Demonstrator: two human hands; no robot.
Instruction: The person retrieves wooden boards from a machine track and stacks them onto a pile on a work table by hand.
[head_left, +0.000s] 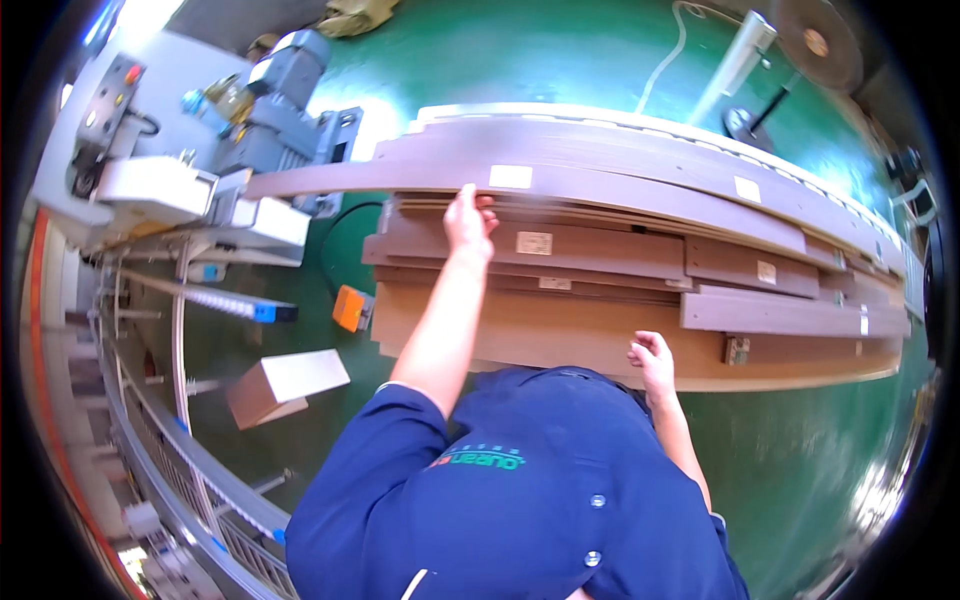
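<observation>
A stack of long brown boards (600, 255) with small white labels lies in front of me. My left hand (468, 220) reaches forward and grips the near edge of the topmost long board (620, 165), which juts out to the left toward a machine. My right hand (652, 362) rests with curled fingers on the near edge of the lowest, widest board (560, 335), holding nothing that I can make out. My blue work shirt fills the lower middle of the view.
A grey machine with a motor (280, 90) and a control panel (105, 110) stands at the left. A roller conveyor (190, 470) curves along the lower left. A cardboard box (285, 385) and an orange box (350, 307) sit on the green floor.
</observation>
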